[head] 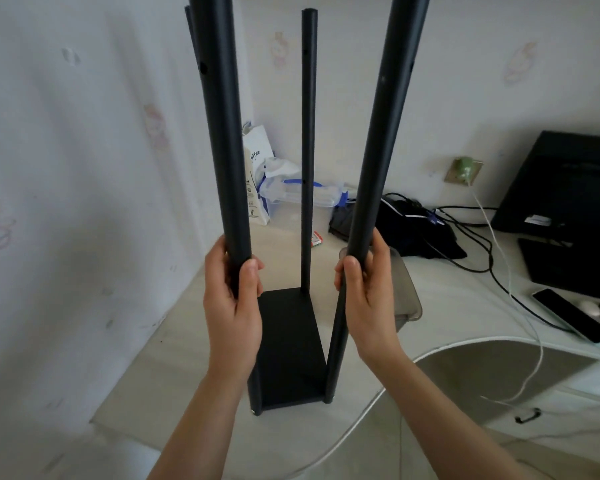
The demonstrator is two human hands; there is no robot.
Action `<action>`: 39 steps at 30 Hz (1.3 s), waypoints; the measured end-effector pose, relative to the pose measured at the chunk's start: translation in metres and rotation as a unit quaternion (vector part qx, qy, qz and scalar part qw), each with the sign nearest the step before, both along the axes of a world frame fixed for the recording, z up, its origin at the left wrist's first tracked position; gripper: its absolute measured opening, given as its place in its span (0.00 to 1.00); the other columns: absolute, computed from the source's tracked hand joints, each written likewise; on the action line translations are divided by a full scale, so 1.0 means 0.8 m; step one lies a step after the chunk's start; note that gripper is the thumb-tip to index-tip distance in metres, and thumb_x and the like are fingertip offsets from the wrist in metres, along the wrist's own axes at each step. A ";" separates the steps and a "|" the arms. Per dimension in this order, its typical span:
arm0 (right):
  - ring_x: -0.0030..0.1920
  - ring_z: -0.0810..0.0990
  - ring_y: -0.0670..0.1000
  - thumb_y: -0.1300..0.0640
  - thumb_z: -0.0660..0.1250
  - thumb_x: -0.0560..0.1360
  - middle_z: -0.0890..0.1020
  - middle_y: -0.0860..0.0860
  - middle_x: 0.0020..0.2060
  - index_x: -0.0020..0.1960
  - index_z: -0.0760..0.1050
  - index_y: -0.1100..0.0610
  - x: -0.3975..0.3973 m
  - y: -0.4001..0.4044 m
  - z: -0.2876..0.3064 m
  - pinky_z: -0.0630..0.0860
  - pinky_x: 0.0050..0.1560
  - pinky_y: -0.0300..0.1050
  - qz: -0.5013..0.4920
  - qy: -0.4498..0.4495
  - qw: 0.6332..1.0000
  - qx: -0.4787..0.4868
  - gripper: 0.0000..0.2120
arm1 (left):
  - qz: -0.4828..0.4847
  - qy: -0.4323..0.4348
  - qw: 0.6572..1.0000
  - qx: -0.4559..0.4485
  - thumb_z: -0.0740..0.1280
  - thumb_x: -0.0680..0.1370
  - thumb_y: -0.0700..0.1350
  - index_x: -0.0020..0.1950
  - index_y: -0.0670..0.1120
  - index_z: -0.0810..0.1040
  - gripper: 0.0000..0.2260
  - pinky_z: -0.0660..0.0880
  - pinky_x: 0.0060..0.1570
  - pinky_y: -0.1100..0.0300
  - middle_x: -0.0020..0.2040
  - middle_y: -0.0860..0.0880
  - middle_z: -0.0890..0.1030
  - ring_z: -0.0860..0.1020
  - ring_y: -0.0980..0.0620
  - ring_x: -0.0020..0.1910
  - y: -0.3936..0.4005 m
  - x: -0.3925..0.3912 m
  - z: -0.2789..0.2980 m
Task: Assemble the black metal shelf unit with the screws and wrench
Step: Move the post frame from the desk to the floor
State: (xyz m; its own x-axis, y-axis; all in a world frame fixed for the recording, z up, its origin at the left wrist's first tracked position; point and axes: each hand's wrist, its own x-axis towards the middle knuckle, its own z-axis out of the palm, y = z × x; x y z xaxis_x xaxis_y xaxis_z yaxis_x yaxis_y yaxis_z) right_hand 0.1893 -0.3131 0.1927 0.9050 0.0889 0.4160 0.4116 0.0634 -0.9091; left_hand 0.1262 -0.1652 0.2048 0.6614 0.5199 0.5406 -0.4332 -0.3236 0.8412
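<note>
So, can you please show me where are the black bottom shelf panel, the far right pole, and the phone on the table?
black bottom shelf panel (288, 344): head view, middle of its flat top.
far right pole (308, 150): head view, mid-length of the shaft.
phone (570, 315): head view, centre of its dark screen.

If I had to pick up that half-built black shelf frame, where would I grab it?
Probably the two near posts, left post and right post, low down from the outer sides, as the left hand and right hand do: round, upright, and close above the bottom shelf.
</note>
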 end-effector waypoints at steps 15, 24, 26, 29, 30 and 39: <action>0.33 0.70 0.50 0.62 0.56 0.83 0.73 0.54 0.36 0.74 0.63 0.53 -0.088 -0.016 0.053 0.71 0.33 0.40 -0.167 -0.015 0.986 0.024 0.20 | -0.194 -0.042 0.979 -0.046 0.61 0.83 0.45 0.69 0.51 0.71 0.14 0.72 0.28 0.61 0.42 0.52 0.76 0.71 0.49 0.30 -0.003 -0.043 0.049; 0.34 0.73 0.49 0.61 0.57 0.83 0.74 0.54 0.37 0.74 0.65 0.50 -0.158 -0.098 0.065 0.73 0.35 0.38 -0.252 -0.025 0.967 0.037 0.20 | -0.292 -0.037 0.952 -0.080 0.61 0.83 0.41 0.68 0.44 0.71 0.13 0.70 0.26 0.59 0.40 0.44 0.74 0.70 0.47 0.29 -0.081 -0.078 0.063; 0.34 0.73 0.48 0.61 0.58 0.83 0.74 0.52 0.36 0.73 0.65 0.50 -0.175 -0.127 0.066 0.73 0.34 0.38 -0.269 -0.028 0.962 0.043 0.20 | -0.310 -0.037 0.946 -0.084 0.61 0.83 0.41 0.68 0.42 0.71 0.14 0.69 0.26 0.58 0.40 0.45 0.74 0.69 0.46 0.29 -0.110 -0.087 0.065; 0.33 0.72 0.48 0.60 0.58 0.82 0.74 0.50 0.35 0.73 0.65 0.52 -0.204 -0.178 0.069 0.72 0.33 0.38 -0.299 -0.037 0.952 0.055 0.20 | -0.354 -0.042 0.930 -0.090 0.61 0.83 0.40 0.68 0.40 0.70 0.13 0.68 0.24 0.58 0.39 0.48 0.74 0.69 0.46 0.29 -0.159 -0.105 0.070; 0.32 0.72 0.48 0.59 0.58 0.82 0.74 0.50 0.35 0.73 0.66 0.52 -0.215 -0.197 0.070 0.72 0.33 0.38 -0.309 -0.039 0.948 0.059 0.20 | -0.367 -0.045 0.925 -0.091 0.61 0.84 0.40 0.68 0.40 0.70 0.13 0.68 0.24 0.59 0.39 0.48 0.74 0.69 0.47 0.28 -0.178 -0.112 0.072; 0.33 0.73 0.49 0.60 0.59 0.83 0.74 0.55 0.35 0.66 0.69 0.45 -0.330 -0.376 0.066 0.73 0.33 0.40 -0.388 -0.022 0.921 0.035 0.16 | -0.441 -0.008 0.891 -0.108 0.63 0.83 0.45 0.69 0.45 0.71 0.15 0.68 0.25 0.58 0.41 0.44 0.75 0.69 0.45 0.29 -0.368 -0.178 0.055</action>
